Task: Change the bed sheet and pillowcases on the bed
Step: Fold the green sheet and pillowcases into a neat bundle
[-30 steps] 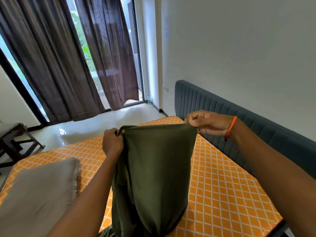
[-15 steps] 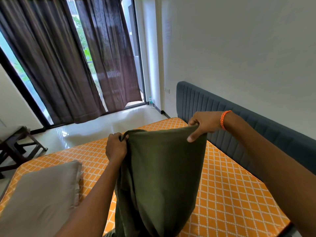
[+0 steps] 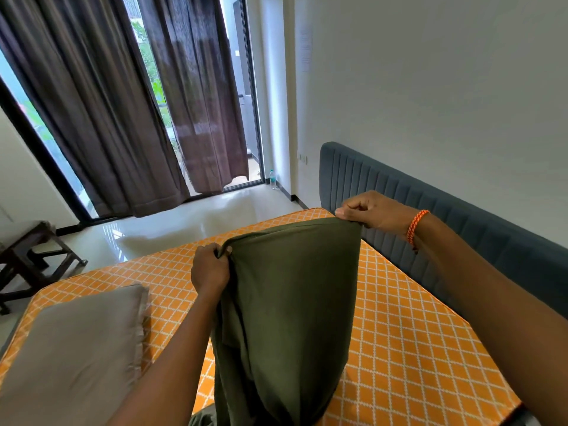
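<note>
I hold an olive green pillowcase (image 3: 289, 302) upright over the bed, stretched by its top edge and bulging as if filled. My left hand (image 3: 210, 270) grips the left top corner. My right hand (image 3: 373, 212), with an orange band at the wrist, pinches the right top corner. The mattress (image 3: 415, 348) below has an orange cover with a white diamond pattern. A grey pillow (image 3: 76, 358) lies flat on the bed's left part.
A dark blue padded headboard (image 3: 430, 216) runs along the white wall on the right. Dark curtains (image 3: 123, 103) hang over a glass door ahead, a water bottle (image 3: 272, 178) on the floor by it. A dark wooden stool (image 3: 30, 253) stands left of the bed.
My right hand has re-gripped the top edge and drawn its corner up and to the right, stretching the pillowcase wider. My left hand has kept its hold.
</note>
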`<move>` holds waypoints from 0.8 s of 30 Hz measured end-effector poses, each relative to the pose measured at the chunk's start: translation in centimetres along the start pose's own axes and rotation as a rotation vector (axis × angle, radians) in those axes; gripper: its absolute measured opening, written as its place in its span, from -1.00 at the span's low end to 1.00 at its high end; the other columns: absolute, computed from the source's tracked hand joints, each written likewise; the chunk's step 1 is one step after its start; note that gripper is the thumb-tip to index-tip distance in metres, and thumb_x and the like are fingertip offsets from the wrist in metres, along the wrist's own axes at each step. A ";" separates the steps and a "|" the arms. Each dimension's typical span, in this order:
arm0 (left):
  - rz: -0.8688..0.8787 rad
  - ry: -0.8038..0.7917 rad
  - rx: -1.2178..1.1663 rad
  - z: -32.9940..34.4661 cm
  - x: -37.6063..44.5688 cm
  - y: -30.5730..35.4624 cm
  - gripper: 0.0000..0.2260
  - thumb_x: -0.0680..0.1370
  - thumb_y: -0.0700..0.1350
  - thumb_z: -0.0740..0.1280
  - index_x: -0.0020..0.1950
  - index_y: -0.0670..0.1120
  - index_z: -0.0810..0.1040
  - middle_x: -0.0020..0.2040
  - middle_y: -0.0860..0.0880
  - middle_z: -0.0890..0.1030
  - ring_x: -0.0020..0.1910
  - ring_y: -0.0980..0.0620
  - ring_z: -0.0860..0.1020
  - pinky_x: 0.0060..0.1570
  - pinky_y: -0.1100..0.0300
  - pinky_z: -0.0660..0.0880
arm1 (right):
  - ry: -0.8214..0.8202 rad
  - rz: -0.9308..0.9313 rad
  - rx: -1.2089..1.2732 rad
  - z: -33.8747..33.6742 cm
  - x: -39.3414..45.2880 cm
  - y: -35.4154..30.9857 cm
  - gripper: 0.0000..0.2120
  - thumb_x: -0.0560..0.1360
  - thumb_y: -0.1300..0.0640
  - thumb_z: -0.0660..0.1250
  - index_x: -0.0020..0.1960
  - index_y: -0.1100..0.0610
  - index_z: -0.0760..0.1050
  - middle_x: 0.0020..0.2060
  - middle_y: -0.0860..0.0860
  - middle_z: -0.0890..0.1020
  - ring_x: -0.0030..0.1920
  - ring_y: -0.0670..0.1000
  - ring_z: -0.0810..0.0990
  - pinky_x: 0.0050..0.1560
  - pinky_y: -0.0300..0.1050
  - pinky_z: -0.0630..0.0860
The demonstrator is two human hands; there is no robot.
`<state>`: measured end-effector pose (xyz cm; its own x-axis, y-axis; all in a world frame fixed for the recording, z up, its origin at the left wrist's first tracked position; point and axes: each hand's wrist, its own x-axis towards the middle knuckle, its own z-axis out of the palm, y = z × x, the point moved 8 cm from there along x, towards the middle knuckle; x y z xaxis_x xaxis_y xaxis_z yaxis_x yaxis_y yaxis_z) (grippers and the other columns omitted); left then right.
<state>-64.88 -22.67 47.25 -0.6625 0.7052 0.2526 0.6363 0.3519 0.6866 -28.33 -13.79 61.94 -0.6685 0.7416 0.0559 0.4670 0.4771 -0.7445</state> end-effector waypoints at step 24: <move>0.018 -0.027 -0.037 1.1 -0.3 0.5 -0.82 0.63 -0.01 0.39 -0.17 0.04 0.55 -0.05 0.00 0.48 -0.11 -0.11 0.49 -0.22 0.05 0.37 | 0.330 0.241 -0.757 -2.5 -0.2 10.8 -0.63 0.46 -0.46 0.30 -0.15 -0.20 0.68 0.28 -0.14 0.48 0.36 0.05 0.36 0.31 0.23 0.18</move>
<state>-63.98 -22.02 46.78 -0.6398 0.7277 0.2472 0.6327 0.3162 0.7069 -21.70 -7.62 55.61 -0.3539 0.9061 0.2317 0.9132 0.3883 -0.1236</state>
